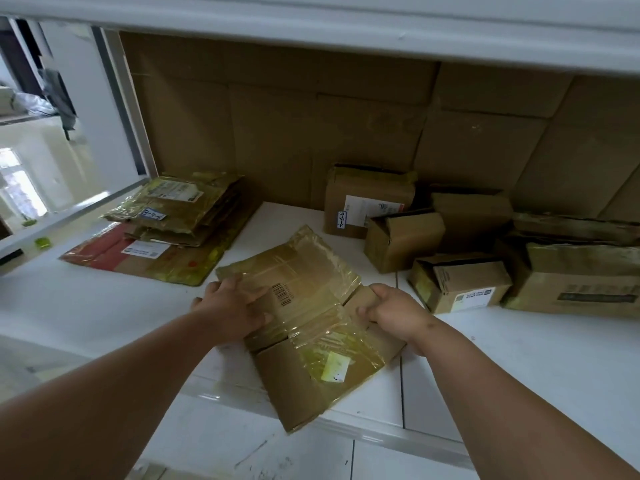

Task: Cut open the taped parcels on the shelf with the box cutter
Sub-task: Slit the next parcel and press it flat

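Observation:
A flattened cardboard parcel [304,327] wrapped in yellowish tape lies on the white shelf [104,306], its near end hanging over the front edge. My left hand [230,308] grips its left side, fingers over the top next to a barcode. My right hand [391,311] grips a flap on its right side. No box cutter shows in view.
A stack of flattened taped boxes [166,230] lies at the left. Several opened small boxes [460,282] stand at the right and rear, one labelled box [367,199] against the cardboard back wall. An upper shelf [346,26] runs overhead.

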